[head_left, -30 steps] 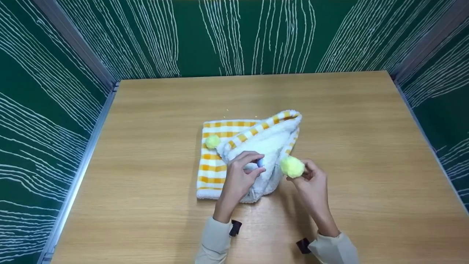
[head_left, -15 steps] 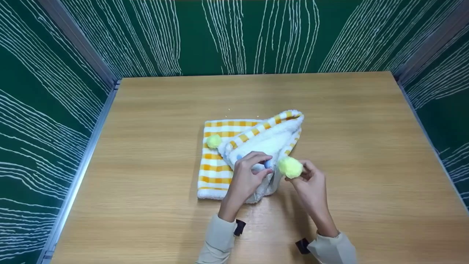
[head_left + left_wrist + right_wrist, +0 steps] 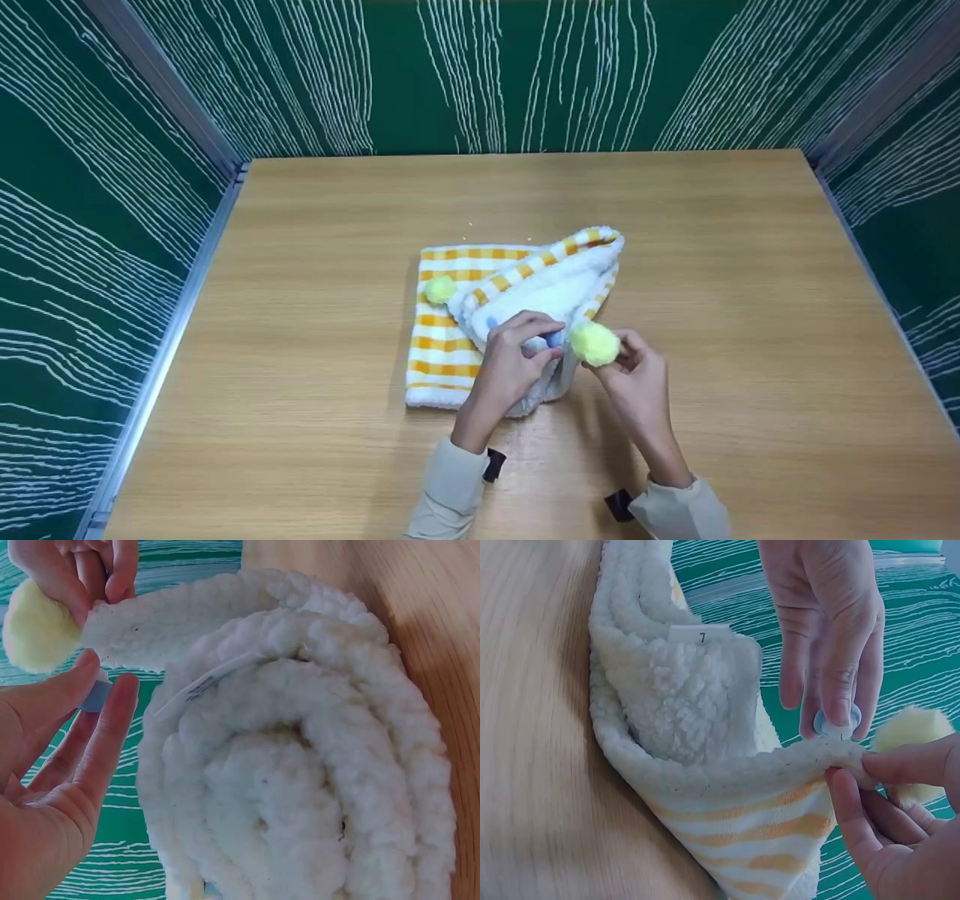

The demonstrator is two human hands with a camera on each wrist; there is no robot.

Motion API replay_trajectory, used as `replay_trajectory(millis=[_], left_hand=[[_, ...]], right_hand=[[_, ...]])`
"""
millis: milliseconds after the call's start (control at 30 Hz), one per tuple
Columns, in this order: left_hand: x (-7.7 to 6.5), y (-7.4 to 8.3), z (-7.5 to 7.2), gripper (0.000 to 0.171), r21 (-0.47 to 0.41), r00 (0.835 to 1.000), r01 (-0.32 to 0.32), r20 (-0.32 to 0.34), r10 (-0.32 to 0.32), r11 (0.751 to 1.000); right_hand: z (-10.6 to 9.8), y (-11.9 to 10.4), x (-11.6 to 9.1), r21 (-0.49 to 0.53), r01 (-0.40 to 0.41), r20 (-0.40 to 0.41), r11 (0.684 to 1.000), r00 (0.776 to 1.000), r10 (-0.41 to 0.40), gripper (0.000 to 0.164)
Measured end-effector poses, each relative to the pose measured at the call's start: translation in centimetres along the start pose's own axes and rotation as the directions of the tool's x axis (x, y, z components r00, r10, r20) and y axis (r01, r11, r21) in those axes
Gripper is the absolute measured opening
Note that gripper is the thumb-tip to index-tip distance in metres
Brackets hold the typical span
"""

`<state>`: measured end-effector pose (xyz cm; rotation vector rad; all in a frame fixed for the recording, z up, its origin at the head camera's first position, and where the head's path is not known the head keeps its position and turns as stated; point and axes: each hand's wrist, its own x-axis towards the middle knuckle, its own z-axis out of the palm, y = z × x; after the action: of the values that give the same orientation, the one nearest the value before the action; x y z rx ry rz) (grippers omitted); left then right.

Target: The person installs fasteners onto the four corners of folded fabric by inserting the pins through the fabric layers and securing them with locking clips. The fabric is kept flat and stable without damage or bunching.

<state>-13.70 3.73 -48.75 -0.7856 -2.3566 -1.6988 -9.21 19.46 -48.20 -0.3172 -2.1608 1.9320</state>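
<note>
A yellow-and-white checked blanket (image 3: 442,345) with white fleece lining (image 3: 262,765) lies folded mid-table in the head view, one part turned back with the fleece up. One pale-yellow pompom (image 3: 440,289) lies on its left side. My right hand (image 3: 637,371) pinches the blanket's right corner edge beside the other pompom (image 3: 595,343). My left hand (image 3: 514,360) pinches a small round light-blue plastic piece (image 3: 96,697) between thumb and fingers, close to that corner. In the right wrist view the thumb covers the disc's middle, and its underside meets or nearly meets the edge.
Another light-blue spot (image 3: 491,322) shows on the fleece. A white tag (image 3: 699,633) is sewn inside the folds. The wooden table (image 3: 300,300) is bounded by green walls (image 3: 405,75) with white wavy lines. Tiny crumbs lie behind the blanket.
My left hand has moved a little to the right with the blue piece, nearer the corner that my right hand holds. The right hand has barely shifted.
</note>
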Motion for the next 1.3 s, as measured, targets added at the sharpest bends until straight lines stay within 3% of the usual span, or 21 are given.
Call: replay_trajectory(millis=[400, 633, 867, 1100, 1300], left_hand=[[-0.3, -0.1, 0.8, 0.018, 0.045, 0.999, -0.039, 0.008, 0.038, 0.998], [-0.1, 0.0, 1.3, 0.018, 0.108, 0.996, -0.076, -0.035, 0.080, 0.991], [0.1, -0.1, 1.5, 0.027, 0.102, 0.990, -0.098, -0.088, 0.107, 0.990], [0.3, 0.0, 1.6, 0.031, 0.096, 0.988, -0.106, -0.100, 0.116, 0.990], [-0.1, -0.1, 1.5, 0.021, 0.117, 0.994, -0.090, -0.056, 0.097, 0.989]], right_hand=[[0.4, 0.2, 0.1, 0.015, 0.036, -0.031, 0.999, 0.999, -0.035, 0.023], [0.6, 0.2, 0.2, -0.052, 0.084, -0.058, 0.995, 0.995, -0.087, 0.020], [0.5, -0.1, 0.3, -0.097, 0.045, -0.082, 0.994, 0.995, -0.053, 0.019], [0.4, -0.2, 0.5, -0.120, -0.019, -0.119, 0.993, 0.993, 0.005, 0.023], [0.6, -0.1, 0.6, -0.020, -0.026, -0.138, 0.999, 0.990, 0.023, 0.021]])
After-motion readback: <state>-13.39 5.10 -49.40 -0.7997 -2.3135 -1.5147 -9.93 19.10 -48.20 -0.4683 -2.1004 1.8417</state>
